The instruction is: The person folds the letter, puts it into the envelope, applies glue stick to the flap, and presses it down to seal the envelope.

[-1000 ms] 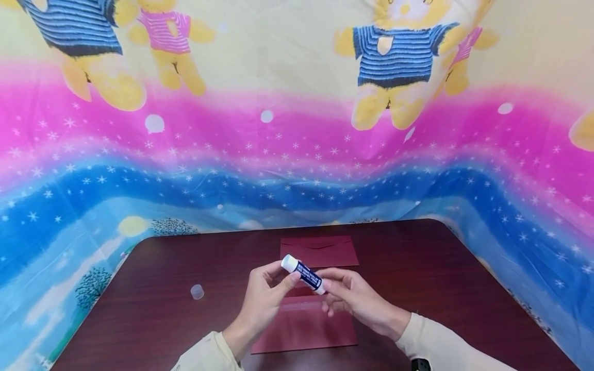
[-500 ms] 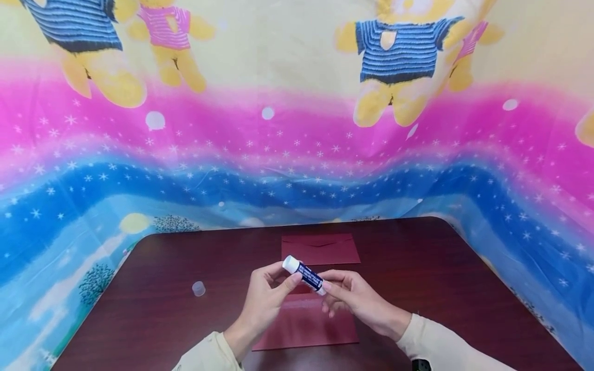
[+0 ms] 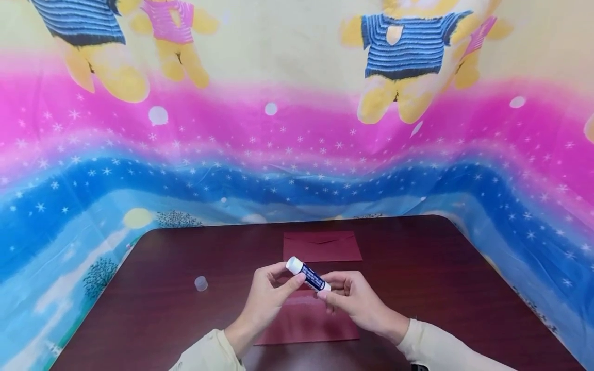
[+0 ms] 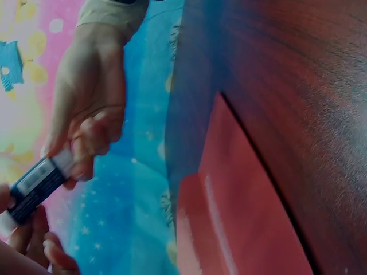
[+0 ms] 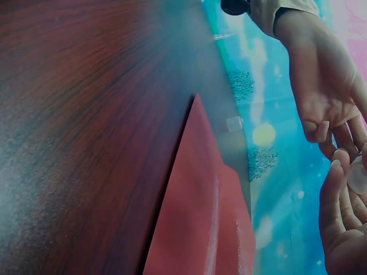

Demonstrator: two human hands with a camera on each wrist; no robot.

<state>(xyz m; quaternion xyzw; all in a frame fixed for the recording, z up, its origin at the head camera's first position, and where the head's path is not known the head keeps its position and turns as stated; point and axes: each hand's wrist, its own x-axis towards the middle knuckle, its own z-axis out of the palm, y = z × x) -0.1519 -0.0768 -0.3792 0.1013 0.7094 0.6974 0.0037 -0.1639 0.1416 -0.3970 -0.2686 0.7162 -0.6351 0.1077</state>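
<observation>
A glue stick (image 3: 312, 276) with a dark blue label and white ends is held tilted above the table, its white top end up to the left. My left hand (image 3: 265, 294) pinches its upper part between thumb and fingers. The fingers of my right hand (image 3: 364, 303) grip the white bottom end, which also shows in the left wrist view beside the right hand (image 4: 94, 86). Under the hands lies a dark red envelope (image 3: 308, 327) with its flap open; a pale streak (image 4: 218, 223) runs along its fold. Part of that envelope is hidden by the hands.
A translucent cap (image 3: 201, 283) stands on the brown table (image 3: 153, 319) to the left. Farther back lies a second red envelope (image 3: 325, 248), flap folded down. A printed cloth (image 3: 297, 129) hangs behind and around the table.
My right thumb has shifted down and left across the glue stick's bottom end. The left hand keeps its pinch. The head view has tilted slightly.
</observation>
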